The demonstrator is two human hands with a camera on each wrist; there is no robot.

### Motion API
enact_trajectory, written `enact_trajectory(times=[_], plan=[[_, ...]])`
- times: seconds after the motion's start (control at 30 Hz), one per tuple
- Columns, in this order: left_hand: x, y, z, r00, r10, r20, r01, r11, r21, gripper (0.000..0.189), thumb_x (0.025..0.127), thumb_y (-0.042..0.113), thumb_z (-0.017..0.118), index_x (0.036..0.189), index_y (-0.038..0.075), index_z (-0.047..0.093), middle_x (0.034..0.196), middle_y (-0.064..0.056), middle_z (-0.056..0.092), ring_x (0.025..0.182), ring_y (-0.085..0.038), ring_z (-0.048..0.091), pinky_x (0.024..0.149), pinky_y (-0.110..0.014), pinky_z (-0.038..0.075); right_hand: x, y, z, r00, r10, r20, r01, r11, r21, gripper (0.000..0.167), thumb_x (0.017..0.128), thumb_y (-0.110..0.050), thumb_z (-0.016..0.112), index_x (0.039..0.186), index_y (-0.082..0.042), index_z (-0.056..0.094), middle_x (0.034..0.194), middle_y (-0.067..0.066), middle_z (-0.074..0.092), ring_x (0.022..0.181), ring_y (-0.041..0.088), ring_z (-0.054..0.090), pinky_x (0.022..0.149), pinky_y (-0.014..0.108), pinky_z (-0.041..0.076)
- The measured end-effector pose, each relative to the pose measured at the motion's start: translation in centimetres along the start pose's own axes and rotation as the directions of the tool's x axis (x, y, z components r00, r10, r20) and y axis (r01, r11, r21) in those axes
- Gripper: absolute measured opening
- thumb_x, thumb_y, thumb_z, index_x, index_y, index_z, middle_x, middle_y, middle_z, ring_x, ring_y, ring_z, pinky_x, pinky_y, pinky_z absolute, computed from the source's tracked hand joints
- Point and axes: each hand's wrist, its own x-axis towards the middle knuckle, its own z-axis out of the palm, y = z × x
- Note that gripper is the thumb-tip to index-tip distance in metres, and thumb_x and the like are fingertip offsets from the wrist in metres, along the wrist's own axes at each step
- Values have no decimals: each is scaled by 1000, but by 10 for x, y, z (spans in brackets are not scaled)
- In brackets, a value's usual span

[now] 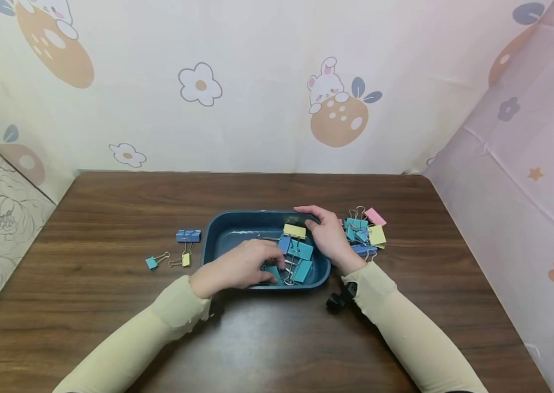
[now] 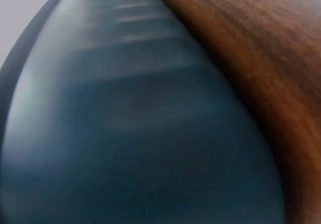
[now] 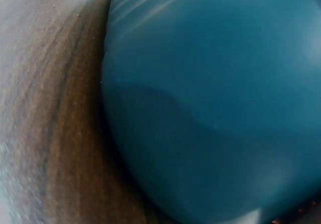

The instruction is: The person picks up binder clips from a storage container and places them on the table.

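Note:
A dark blue-teal plastic tray point(image 1: 237, 221) stands on the table with several binder clips in its right half. My left hand point(image 1: 244, 263) reaches over the front rim, its curled fingers and thumb about a teal binder clip point(image 1: 272, 273); whether they pinch it is unclear. Beside it lie a yellow binder clip point(image 1: 295, 231) and a larger teal binder clip point(image 1: 300, 250). My right hand point(image 1: 331, 237) holds the tray's right back corner, thumb inside the rim and fingers along the outside. Both wrist views show only the tray's outer wall point(image 2: 140, 108) point(image 3: 215, 93) and wood.
Left of the tray lie a blue binder clip point(image 1: 188, 236), a small teal one point(image 1: 151, 263) and small yellow ones point(image 1: 186, 260). A pile of teal, yellow, pink and blue clips point(image 1: 357, 232) lies right of it, near my right wrist. A patterned curtain point(image 1: 257, 131) hangs behind the table point(image 1: 109, 218).

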Motion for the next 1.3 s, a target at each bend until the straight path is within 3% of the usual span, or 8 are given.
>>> enact_trajectory(times=[0.07,0.23,0.43,0.63,0.8,0.9,1.1,1.3], plan=[[-4,-2,-3,1000,10,-27,-10,1000,-7,21,86,19,81,106,15,74,100,8,64,87,-9,57,81,-27,51,0,0,0,1000,3,-1,-3,1000,-5,37,103,-5,48,130,-22,66,141,4,56,138,28,41,113,64,0],[-18,-9,-17,989,23,-143,-26,999,-20,12,87,20,80,99,18,76,100,11,64,86,-6,58,75,-24,51,0,0,1,1000,6,-4,-6,1000,1,37,103,-4,48,130,-22,66,142,3,56,138,28,41,114,61,12],[-47,-21,-44,942,-40,-333,-4,992,-129,13,85,16,81,96,18,77,101,11,67,82,-8,60,66,-25,52,0,2,1,1000,-6,-8,6,1000,5,38,102,-3,48,131,-21,66,143,4,55,139,28,39,115,61,4],[-92,-40,-73,874,-149,-463,67,980,-189,14,85,17,81,98,19,78,99,11,71,75,-9,62,64,-24,52,0,1,2,1000,-5,-6,5,1000,14,39,102,-2,48,130,-22,66,142,2,55,137,26,42,113,57,23],[-129,-56,-87,818,-238,-524,164,969,-183,18,85,14,81,102,15,78,100,7,72,78,-8,66,68,-18,53,-1,0,1,1000,-1,-6,1,1000,16,39,102,-2,48,130,-22,66,142,2,55,137,25,42,113,56,25],[-151,-65,-92,771,-308,-557,260,951,-166,16,86,17,80,102,20,78,99,7,71,76,-7,63,66,-16,49,-1,-1,0,1000,3,-5,-3,1000,20,39,102,-2,48,131,-22,66,142,2,55,137,26,41,112,56,28],[-181,-90,-91,652,-464,-599,444,875,-195,11,88,25,79,98,20,78,89,4,73,70,-7,59,59,-19,43,-1,-2,0,1000,8,-5,-8,1000,17,39,102,-3,48,131,-23,66,143,2,54,138,25,41,112,56,27],[-192,-113,-86,574,-590,-568,587,780,-217,30,90,43,73,100,16,79,89,-5,76,78,-8,59,61,-25,42,-1,-1,1,1000,16,2,-16,999,28,39,102,-2,48,131,-22,65,143,2,54,137,25,41,111,55,30]])
